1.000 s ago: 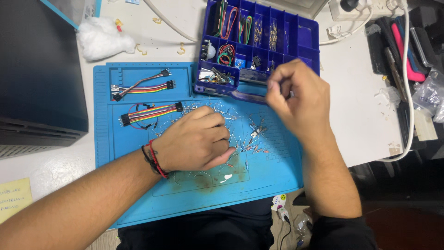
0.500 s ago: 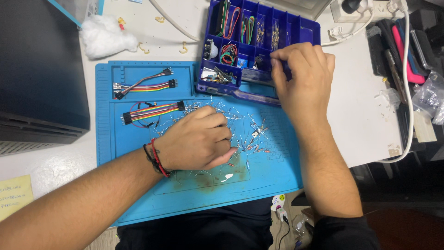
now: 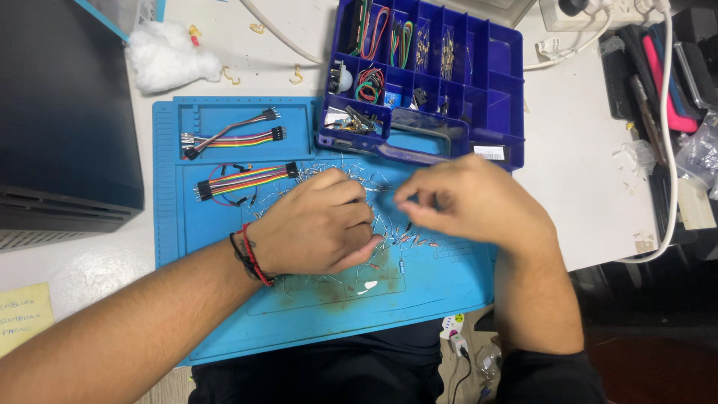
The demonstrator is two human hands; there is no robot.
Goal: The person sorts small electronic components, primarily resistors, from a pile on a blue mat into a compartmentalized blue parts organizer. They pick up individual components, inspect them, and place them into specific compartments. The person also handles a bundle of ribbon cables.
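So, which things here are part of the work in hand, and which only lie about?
In use: left hand and right hand over the scattered small wire-legged components on the blue silicone work mat; open purple compartment box.

Lying about: rainbow ribbon jumper cables; white cotton wad; yellow sticky note.

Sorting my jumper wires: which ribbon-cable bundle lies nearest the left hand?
The lower rainbow ribbon cable, beside the left hand; the upper ribbon cable lies farther up the blue mat.

Both hands (image 3: pixel 389 217) meet over scattered resistors (image 3: pixel 407 239) (blue mat (image 3: pixel 224 314)).
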